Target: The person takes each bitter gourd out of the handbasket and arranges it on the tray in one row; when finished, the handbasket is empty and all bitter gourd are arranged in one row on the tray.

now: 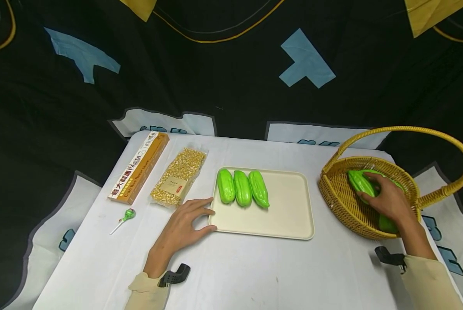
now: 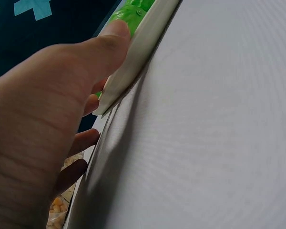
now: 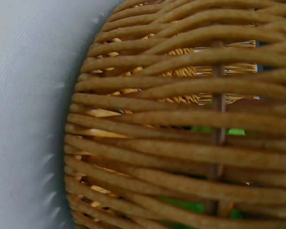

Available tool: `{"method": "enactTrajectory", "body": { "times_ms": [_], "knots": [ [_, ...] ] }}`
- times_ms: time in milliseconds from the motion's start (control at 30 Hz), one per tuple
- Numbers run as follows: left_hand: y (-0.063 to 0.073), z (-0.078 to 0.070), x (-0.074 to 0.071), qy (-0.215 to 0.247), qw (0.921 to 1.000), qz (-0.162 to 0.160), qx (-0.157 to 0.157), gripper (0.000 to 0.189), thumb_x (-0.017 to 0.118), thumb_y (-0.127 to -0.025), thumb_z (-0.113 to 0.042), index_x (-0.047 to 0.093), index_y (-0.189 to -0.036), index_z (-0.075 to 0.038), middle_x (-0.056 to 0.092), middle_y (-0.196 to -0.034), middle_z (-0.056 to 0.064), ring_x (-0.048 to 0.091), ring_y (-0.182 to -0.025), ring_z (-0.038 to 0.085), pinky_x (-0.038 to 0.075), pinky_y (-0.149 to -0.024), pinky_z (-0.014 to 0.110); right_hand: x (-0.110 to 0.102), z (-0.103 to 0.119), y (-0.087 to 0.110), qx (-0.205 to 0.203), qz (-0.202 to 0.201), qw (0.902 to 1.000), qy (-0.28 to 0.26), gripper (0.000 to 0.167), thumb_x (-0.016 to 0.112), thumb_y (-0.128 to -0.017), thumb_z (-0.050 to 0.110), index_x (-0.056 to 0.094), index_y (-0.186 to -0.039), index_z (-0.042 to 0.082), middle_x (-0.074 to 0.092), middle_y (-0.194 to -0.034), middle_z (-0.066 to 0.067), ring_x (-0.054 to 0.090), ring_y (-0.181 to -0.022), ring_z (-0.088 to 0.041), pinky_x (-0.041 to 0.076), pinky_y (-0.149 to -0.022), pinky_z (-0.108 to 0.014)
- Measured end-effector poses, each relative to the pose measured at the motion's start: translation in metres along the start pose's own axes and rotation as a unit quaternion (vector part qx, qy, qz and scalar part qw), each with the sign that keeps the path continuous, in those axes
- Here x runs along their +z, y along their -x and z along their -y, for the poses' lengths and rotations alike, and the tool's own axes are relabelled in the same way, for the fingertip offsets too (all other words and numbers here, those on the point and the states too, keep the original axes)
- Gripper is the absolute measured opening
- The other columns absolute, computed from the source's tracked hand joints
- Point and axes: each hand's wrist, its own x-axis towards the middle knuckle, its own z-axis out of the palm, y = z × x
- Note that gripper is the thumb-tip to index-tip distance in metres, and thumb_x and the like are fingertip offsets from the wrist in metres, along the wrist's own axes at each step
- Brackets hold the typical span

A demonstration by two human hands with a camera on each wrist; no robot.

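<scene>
Inside the wicker basket (image 1: 340,206), my right hand (image 1: 390,200) holds a green bitter melon (image 1: 359,181), thumb and fingers around it. More green shows under that hand; the right wrist view has mostly basket weave (image 3: 148,148) hiding the hand. My left hand (image 1: 184,221) is spread at the left end of a cream tray (image 1: 287,202), fingertips and thumb at its rim. In the left wrist view the thumb (image 2: 112,45) lies along the tray edge (image 2: 138,52). Three bitter melons (image 1: 242,188) lie side by side on the tray's left part.
Left of the tray lie a bag of corn kernels (image 1: 184,165), a pasta box (image 1: 140,168) and a green-wrapped lollipop (image 1: 128,214). The basket's tall handle (image 1: 409,128) arches over the right side of the white table (image 1: 262,267). A dark curtain (image 1: 215,86) hangs behind.
</scene>
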Motion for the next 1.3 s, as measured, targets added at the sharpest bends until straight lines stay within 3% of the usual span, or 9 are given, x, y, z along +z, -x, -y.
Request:
{"method": "enactTrajectory", "body": {
  "times_ms": [600, 1067, 1300],
  "knots": [
    [0.001, 0.000, 0.000, 0.003, 0.9999, -0.006, 0.009, 0.043, 0.090, -0.086, -0.047, 0.081, -0.118, -0.020, 0.063, -0.154, 0.001, 0.060, -0.138, 0.026, 0.049, -0.117, 0.051, -0.008, 0.015, 0.011, -0.015, -0.033, 0.9992, -0.015, 0.076, 0.075, -0.101, 0.042, 0.046, -0.156, -0.002, 0.050, -0.143, -0.036, 0.054, -0.116, -0.054, 0.053, -0.083, -0.061],
    [-0.001, -0.002, 0.000, 0.002, 1.0000, -0.006, 0.006, 0.043, 0.091, -0.086, -0.047, 0.081, -0.117, -0.020, 0.063, -0.154, 0.000, 0.060, -0.138, 0.026, 0.050, -0.117, 0.051, -0.015, 0.047, 0.031, -0.056, -0.078, 0.9951, -0.026, 0.069, 0.081, -0.098, 0.030, 0.051, -0.153, -0.002, 0.054, -0.142, -0.035, 0.061, -0.114, -0.057, 0.057, -0.080, -0.062],
    [-0.001, 0.000, 0.000, 0.003, 0.9999, -0.008, 0.009, 0.042, 0.091, -0.086, -0.046, 0.081, -0.117, -0.020, 0.064, -0.153, 0.001, 0.060, -0.138, 0.026, 0.049, -0.117, 0.050, -0.014, 0.054, 0.038, -0.076, -0.105, 0.9911, -0.030, 0.066, 0.085, -0.094, 0.022, 0.057, -0.149, -0.002, 0.058, -0.138, -0.034, 0.064, -0.108, -0.057, 0.059, -0.076, -0.056]
  ]
}}
